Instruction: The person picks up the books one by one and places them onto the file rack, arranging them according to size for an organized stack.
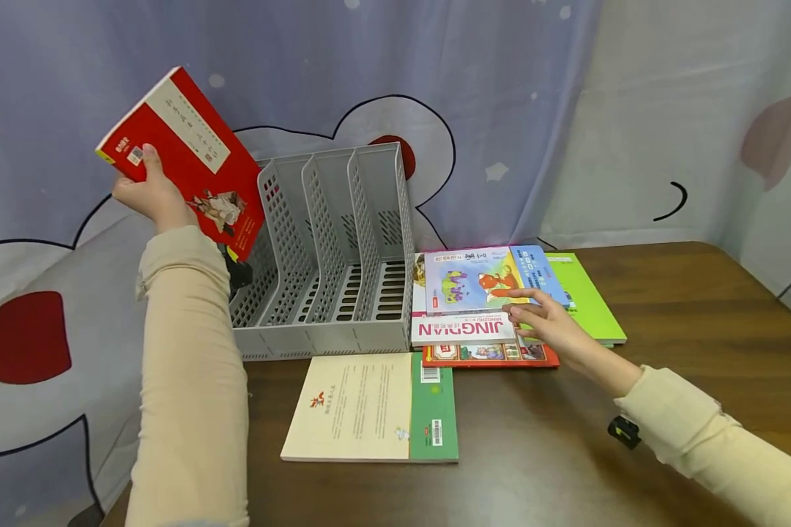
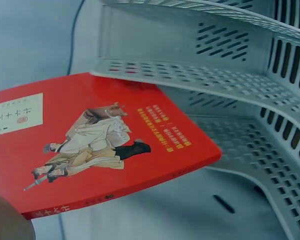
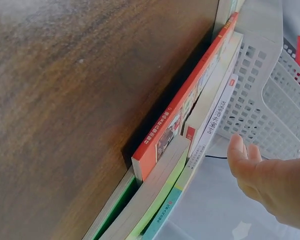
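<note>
A red book point(image 1: 198, 157) with a white title panel is raised and tilted at the left end of a grey file rack point(image 1: 323, 339). My left hand point(image 1: 150, 192) grips it by its outer edge, thumb on the cover. In the left wrist view, the far end of the red book point(image 2: 155, 142) reaches the leftmost slot of the perforated rack point(image 2: 200, 82). Over a pile of books, my right hand point(image 1: 547, 322) hovers above a blue picture book point(image 1: 468, 282), fingers loosely bent and holding nothing. A gap shows between that hand point(image 3: 275, 185) and the pile in the right wrist view.
Under the blue book lie a white book with pink lettering point(image 1: 464, 329), a red-edged book point(image 1: 491, 356) and a lime-green book point(image 1: 589, 300). A cream and green book point(image 1: 369, 410) lies flat before the rack on the wooden table point(image 1: 540, 454). A patterned curtain point(image 1: 501, 95) hangs behind.
</note>
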Demonstrator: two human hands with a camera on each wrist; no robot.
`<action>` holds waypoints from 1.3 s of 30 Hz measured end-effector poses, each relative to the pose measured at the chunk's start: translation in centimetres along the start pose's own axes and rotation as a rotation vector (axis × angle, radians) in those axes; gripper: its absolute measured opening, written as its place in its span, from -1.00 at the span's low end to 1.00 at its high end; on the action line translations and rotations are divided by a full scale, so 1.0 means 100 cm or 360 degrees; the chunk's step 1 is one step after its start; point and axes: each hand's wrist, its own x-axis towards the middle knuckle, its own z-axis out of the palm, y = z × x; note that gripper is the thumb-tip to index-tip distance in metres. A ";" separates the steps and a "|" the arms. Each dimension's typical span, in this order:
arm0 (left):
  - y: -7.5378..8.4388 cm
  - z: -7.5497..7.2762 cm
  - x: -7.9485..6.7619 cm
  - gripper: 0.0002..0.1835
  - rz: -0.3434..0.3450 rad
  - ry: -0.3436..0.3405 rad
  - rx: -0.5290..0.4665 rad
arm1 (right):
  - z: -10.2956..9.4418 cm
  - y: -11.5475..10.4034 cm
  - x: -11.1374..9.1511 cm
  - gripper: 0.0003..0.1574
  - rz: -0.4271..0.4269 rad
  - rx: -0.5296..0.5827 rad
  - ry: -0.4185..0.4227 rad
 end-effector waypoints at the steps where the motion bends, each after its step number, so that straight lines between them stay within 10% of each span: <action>1: -0.003 -0.003 0.000 -0.68 -0.0003 -0.0026 0.0016 | 0.000 0.000 0.000 -0.34 0.0001 0.0005 0.0003; 14: -0.057 -0.055 0.009 -0.58 -0.0077 -0.0032 0.0149 | 0.005 -0.002 0.005 -0.36 -0.0065 -0.0003 -0.0030; 26: -0.084 -0.059 -0.002 -0.56 -0.0186 -0.0146 0.0306 | 0.007 -0.001 0.007 -0.38 -0.0065 0.0052 -0.0004; 39: -0.112 -0.077 0.006 -0.56 -0.0246 0.0017 0.0298 | 0.009 0.000 0.006 -0.38 -0.0055 0.0117 -0.0028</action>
